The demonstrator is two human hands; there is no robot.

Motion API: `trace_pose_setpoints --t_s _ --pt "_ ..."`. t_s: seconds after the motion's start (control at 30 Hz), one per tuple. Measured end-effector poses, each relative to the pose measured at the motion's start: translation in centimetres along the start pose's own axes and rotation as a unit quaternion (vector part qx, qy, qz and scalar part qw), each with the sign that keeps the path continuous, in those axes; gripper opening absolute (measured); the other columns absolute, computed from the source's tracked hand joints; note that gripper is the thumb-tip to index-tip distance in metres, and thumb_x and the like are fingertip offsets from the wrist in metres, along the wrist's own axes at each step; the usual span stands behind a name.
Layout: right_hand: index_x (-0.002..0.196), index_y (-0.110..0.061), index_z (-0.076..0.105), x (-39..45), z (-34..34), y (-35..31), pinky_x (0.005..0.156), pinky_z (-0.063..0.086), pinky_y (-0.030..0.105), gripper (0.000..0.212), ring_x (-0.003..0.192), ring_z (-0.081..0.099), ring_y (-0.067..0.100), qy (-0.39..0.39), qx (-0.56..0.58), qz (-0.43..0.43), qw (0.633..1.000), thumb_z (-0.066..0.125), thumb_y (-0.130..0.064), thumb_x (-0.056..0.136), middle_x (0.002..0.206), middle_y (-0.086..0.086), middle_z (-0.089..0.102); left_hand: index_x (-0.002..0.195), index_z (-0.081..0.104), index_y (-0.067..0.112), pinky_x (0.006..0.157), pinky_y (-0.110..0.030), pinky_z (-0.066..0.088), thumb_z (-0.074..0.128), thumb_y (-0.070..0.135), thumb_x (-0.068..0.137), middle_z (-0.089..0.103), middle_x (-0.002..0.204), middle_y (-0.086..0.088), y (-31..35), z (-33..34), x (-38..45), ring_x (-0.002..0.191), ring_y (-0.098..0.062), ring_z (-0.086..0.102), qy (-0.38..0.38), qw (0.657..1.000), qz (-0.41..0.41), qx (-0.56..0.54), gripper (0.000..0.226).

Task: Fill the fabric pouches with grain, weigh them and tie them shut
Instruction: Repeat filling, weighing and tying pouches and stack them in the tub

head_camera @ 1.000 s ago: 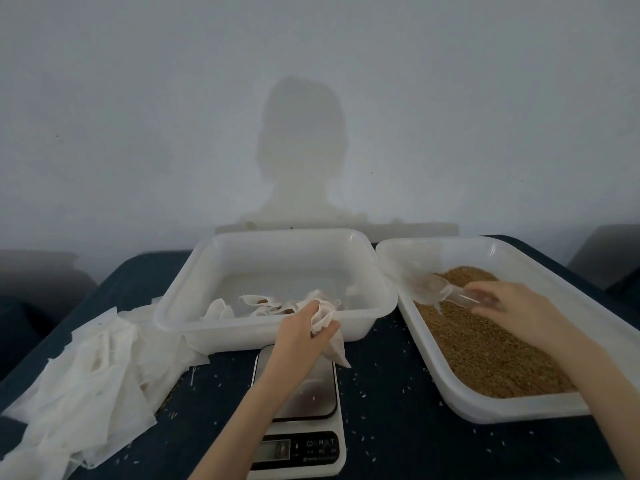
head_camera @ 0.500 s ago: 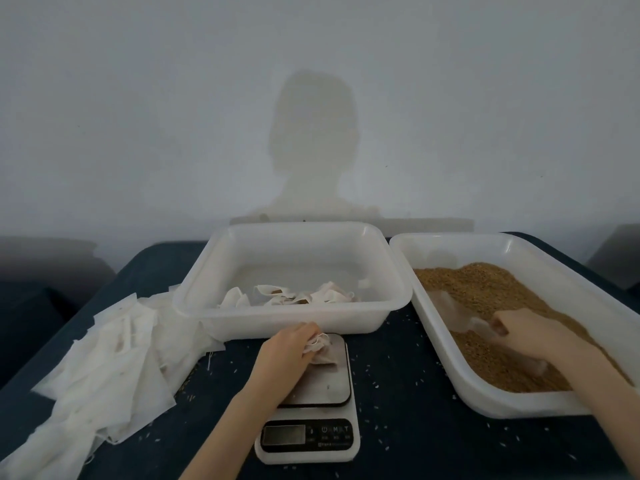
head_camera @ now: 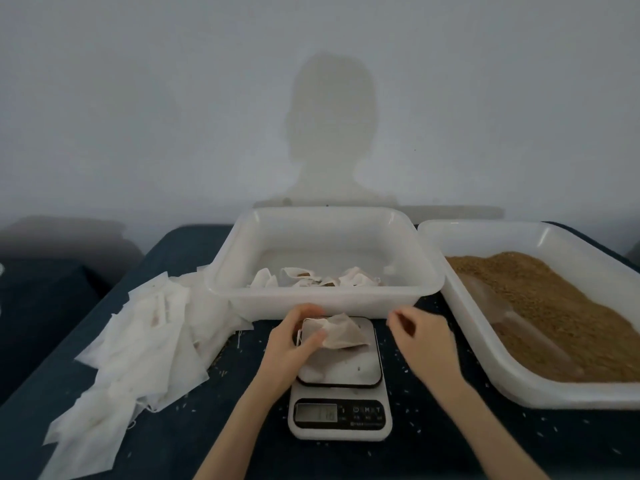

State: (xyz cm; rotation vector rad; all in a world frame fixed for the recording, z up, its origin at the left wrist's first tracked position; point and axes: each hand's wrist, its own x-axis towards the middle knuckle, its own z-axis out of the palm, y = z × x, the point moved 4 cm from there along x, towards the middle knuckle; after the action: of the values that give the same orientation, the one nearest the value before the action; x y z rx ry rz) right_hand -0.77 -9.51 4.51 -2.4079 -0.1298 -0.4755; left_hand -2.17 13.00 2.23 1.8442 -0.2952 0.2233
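The big tray of grain (head_camera: 540,306) sits right of the scale (head_camera: 341,386). On the scale lies the pouch (head_camera: 334,332) — the left hand (head_camera: 294,344) grips it. The right hand (head_camera: 420,336) is beside it, holding nothing. The pouch looks untied, so grain could spill if tipped.

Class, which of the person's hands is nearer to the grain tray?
Right. The right hand hovers just left of the grain tray; the left hand holds the pouch farther left.
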Motion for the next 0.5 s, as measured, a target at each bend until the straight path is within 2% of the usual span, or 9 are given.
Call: trace_pose_setpoints --t_s 0.17,0.3,0.4,0.5 --pt "0.062 -0.023 0.053 -0.8 2.9 2.9 0.044 0.035 0.019 0.032 0.042 0.039 0.005 0.038 0.118 0.056 0.991 0.056 -0.024 0.093 0.054 0.0 0.051 0.097 0.062 0.02 0.081 -0.023 0.05 0.048 0.029 0.089 0.066 0.094 0.002 -1.2 -1.4 -0.1 0.091 -0.016 0.061 0.115 0.992 -0.006 -0.045 0.019" --pt "0.063 -0.027 0.056 -0.7 2.7 3.6 0.044 0.037 0.017 0.028 0.04 0.04 0.004 0.068 0.156 0.064 0.983 0.055 -0.027 0.091 0.051 -0.005 0.051 0.084 0.062 0.015 0.07 -0.017 0.046 0.043 0.02 0.099 0.065 0.083 -0.005 -2.3 -1.9 -0.4 0.08 -0.019 0.059 0.178 0.982 -0.056 -0.029 0.025" --pt "0.065 -0.025 0.058 -0.7 2.9 4.0 0.044 0.037 0.018 0.027 0.04 0.04 0.005 0.069 0.155 0.065 0.983 0.056 -0.024 0.092 0.054 0.0 0.053 0.081 0.063 0.014 0.066 -0.008 0.044 0.041 0.017 0.099 0.066 0.081 0.0 -2.6 -1.9 -0.4 0.076 -0.005 0.058 0.207 0.975 -0.076 -0.011 0.028" --pt "0.065 -0.027 0.057 -0.7 3.0 4.0 0.042 0.034 0.019 0.027 0.042 0.042 0.005 0.06 0.131 0.054 0.988 0.056 -0.025 0.092 0.056 -0.004 0.055 0.079 0.063 0.015 0.064 -0.005 0.041 0.04 0.015 0.099 0.065 0.079 0.005 -2.9 -2.1 -0.5 0.073 0.003 0.057 0.234 0.968 -0.088 0.006 0.031"
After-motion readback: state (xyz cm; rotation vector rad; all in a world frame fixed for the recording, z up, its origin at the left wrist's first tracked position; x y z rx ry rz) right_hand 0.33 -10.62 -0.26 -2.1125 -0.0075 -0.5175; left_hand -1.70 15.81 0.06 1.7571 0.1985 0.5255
